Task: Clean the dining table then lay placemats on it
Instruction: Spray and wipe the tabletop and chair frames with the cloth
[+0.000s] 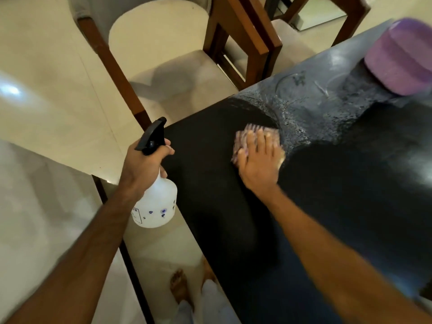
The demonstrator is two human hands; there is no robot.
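Dark tabletop (350, 206) lies bare to the near side and right of my right hand (258, 164), wide room to sweep there; ahead at the far right the purple roll (399, 59) sits on the surface, blocking that corner. Off the table's left edge my left hand (142, 167) hangs the spray bottle (155, 202) over open floor; beyond the far edge a cream chair (163, 73) stands close, wooden frames beside it.

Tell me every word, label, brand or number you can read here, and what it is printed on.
Nothing here can be read for certain.
Spray bottle, held in the left hand: a boxed label at its lower left edge and small bluish marks, too small and blurred to read.
Cloth under the right hand: no text visible.
Purple roll on the table: no text visible.
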